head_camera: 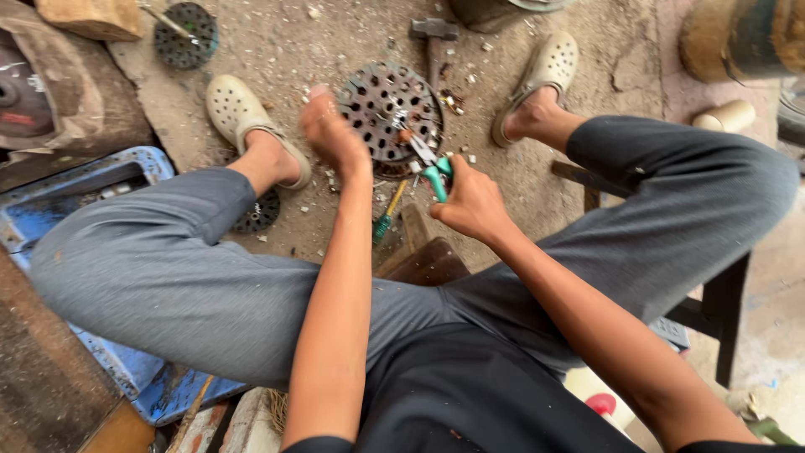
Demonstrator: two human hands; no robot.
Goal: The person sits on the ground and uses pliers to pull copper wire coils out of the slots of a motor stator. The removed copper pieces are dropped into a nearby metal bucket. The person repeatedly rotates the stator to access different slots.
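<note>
A round perforated metal disc (381, 105) lies on the dirt floor between my feet. My right hand (471, 201) grips green-handled pliers (434, 172), their jaws pointing at the near edge of the disc. My left hand (331, 130) hovers blurred over the left rim of the disc; I cannot tell whether it holds anything. A screwdriver with a yellow and green handle (387, 214) lies on the ground just below the disc.
A hammer (433, 33) lies beyond the disc. A second perforated disc (186, 33) sits at the far left, a third (258, 211) under my left leg. A blue tray (75, 189) is at my left, a wooden stool (423, 256) under me.
</note>
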